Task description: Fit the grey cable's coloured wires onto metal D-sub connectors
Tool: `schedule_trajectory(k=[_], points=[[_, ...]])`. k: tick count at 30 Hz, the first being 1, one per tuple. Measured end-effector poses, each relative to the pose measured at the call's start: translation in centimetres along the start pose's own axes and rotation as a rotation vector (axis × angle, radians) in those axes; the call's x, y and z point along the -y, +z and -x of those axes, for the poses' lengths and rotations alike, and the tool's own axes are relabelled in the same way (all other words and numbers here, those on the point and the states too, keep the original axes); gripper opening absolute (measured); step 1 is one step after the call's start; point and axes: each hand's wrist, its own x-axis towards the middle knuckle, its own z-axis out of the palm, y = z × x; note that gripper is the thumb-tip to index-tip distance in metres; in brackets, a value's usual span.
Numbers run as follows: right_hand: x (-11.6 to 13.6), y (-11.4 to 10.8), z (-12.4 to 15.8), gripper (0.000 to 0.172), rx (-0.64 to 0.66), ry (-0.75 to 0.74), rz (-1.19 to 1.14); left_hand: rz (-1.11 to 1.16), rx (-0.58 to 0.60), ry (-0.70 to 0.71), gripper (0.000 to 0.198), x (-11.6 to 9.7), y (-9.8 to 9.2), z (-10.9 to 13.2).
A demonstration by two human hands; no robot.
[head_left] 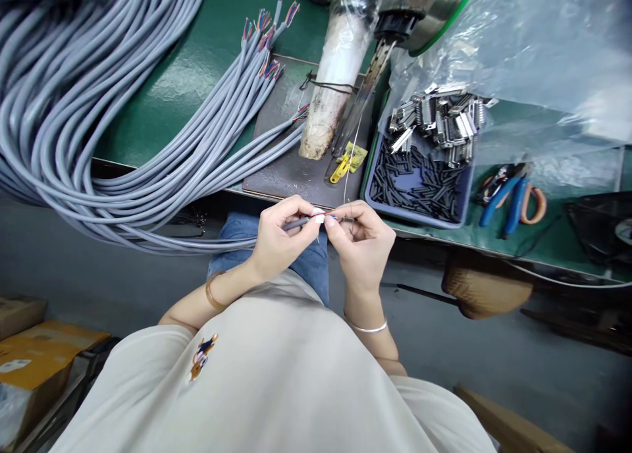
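Observation:
My left hand (284, 232) is closed around the end of a grey cable (295, 224), just in front of the bench edge. At its fingertips the cable's thin coloured wires (330, 213) come out. My right hand (363, 236) pinches those wires, its thumb and forefinger almost touching the left fingertips. White coverings show on some left fingertips. The rest of the held cable runs left into a large bundle of grey cables (162, 170), many with stripped ends showing coloured wires.
A blue-grey tray (467, 203) holds black tubes (419, 183) and metal connectors (444, 120). Blue-handled pliers (516, 199) and scissors with orange handles (536, 206) lie right of it. A yellow tool (345, 166) rests on a brown board (286, 170) beside a plastic-wrapped post (330, 78).

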Motion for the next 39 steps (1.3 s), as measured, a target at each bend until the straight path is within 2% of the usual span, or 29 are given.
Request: schedule_trajectory(k=[3, 8, 14, 17, 21, 24, 28, 31, 34, 36, 39], points=[[0.1, -0.4, 0.0, 0.011, 0.007, -0.05, 0.066, 0.007, 0.06, -0.039, 0.013, -0.1, -0.2, -0.2], [0.4, -0.7, -0.3, 0.013, 0.045, -0.07, 0.078, 0.201, 0.177, -0.15, 0.018, -0.2, -0.7, -1.1], [0.2, -0.6, -0.5, 0.015, -0.133, -0.014, -0.025, 0.325, 0.125, -0.216, 0.028, -0.2, -1.2, -1.2], [0.2, -0.6, -0.4, 0.02, -0.071, -0.012, 0.016, 0.331, 0.113, -0.228, 0.036, -0.5, -1.3, -1.0], [0.4, -0.3, -0.1, 0.016, 0.034, -0.027, 0.064, 0.319, 0.129, -0.209, 0.04, -0.5, -1.2, -0.9], [0.8, 0.0, -0.1, 0.016, 0.038, -0.111, 0.159, 0.32, 0.124, -0.193, 0.04, -0.3, -1.0, -0.7], [1.1, 0.1, 0.2, 0.012, 0.038, -0.32, 0.318, 0.369, 0.132, -0.216, 0.039, -0.2, -1.0, -0.7], [0.8, -0.3, 0.8, 0.008, 0.007, -0.301, 0.253, 0.434, 0.21, -0.248, 0.04, 0.2, -1.9, -0.9], [0.5, -0.7, 1.1, 0.016, -0.099, -0.254, 0.082, 0.524, 0.376, -0.293, 0.047, 1.3, -3.6, -1.3], [0.6, -0.7, 1.1, 0.018, -0.156, -0.307, 0.017, 0.584, 0.476, -0.279, 0.06, 2.4, -4.7, -1.4], [0.8, -0.6, 0.9, 0.015, -0.174, -0.418, 0.049, 0.533, 0.438, -0.263, 0.076, 3.9, -6.0, -1.3]])
